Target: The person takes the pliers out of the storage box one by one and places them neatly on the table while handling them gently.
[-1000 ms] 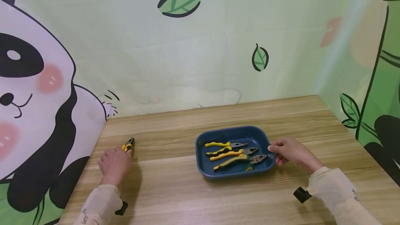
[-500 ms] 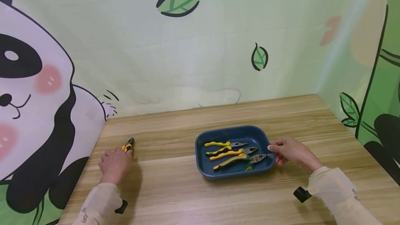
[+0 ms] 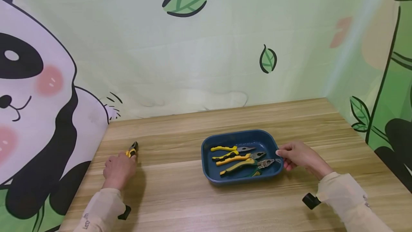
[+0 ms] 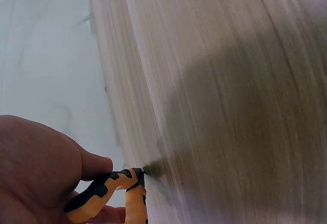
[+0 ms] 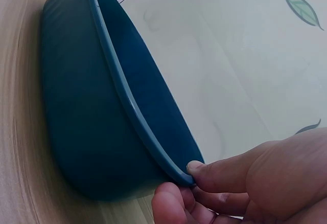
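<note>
My left hand (image 3: 119, 169), at the left of the table, grips a pair of pliers (image 3: 132, 149) with yellow-and-black handles. The dark jaws point away from me; in the left wrist view the two handles (image 4: 135, 203) stand spread, with the thumb along one of them. My right hand (image 3: 297, 156) pinches the right rim of a blue plastic tray (image 3: 206, 169), thumb on the inside and fingers beneath the edge outside. Several pliers lie in the tray, among them yellow-handled needle-nose pliers (image 3: 225, 148), orange-handled pliers (image 3: 235, 159) and green-and-yellow pliers (image 3: 238, 167).
The wooden table (image 3: 173, 199) meets a cloth backdrop (image 3: 145, 53) printed with a panda and leaves behind and at both sides. A small black wrist camera (image 3: 310, 201) sticks out under the right sleeve, another (image 3: 124, 212) under the left.
The left hand has shifted very slightly to the right, still holding the pliers. The right hand and the tray stay where they were.
</note>
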Available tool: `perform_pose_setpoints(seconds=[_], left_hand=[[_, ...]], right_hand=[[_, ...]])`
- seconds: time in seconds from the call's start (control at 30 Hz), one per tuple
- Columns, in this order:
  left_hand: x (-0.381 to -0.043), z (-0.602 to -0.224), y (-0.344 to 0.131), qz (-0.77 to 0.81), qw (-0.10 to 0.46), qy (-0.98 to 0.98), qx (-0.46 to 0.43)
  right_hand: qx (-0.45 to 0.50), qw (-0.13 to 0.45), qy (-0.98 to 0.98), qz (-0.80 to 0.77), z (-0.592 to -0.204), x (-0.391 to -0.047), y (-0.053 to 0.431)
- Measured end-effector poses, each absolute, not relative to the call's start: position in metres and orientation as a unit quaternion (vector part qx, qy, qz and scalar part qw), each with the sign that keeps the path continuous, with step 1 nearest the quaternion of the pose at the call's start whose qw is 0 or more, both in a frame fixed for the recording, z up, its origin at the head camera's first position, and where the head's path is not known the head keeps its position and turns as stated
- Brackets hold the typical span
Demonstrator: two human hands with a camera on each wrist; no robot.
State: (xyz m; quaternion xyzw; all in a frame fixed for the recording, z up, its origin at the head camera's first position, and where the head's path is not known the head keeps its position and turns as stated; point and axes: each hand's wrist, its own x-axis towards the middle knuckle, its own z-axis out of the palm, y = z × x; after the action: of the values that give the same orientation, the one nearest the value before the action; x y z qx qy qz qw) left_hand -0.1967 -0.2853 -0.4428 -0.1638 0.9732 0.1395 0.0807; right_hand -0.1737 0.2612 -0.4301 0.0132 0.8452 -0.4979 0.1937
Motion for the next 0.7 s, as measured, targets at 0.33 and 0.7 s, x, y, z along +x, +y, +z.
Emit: perform_pose_setpoints(seconds=[0.33,0.7], left_hand=[[-0.1958,-0.4443,-0.2854,0.157,0.092,0.969,-0.166],[-0.1964,-0.4460,-0.2843,0.158,0.107,0.967,-0.171]], right_hand=[[0.011,0.194,0.845,-0.498,-0.4298,-0.1733,0.2613],[0.015,0.198,0.842,-0.501,-0.4294,-0.1737,0.2610]])
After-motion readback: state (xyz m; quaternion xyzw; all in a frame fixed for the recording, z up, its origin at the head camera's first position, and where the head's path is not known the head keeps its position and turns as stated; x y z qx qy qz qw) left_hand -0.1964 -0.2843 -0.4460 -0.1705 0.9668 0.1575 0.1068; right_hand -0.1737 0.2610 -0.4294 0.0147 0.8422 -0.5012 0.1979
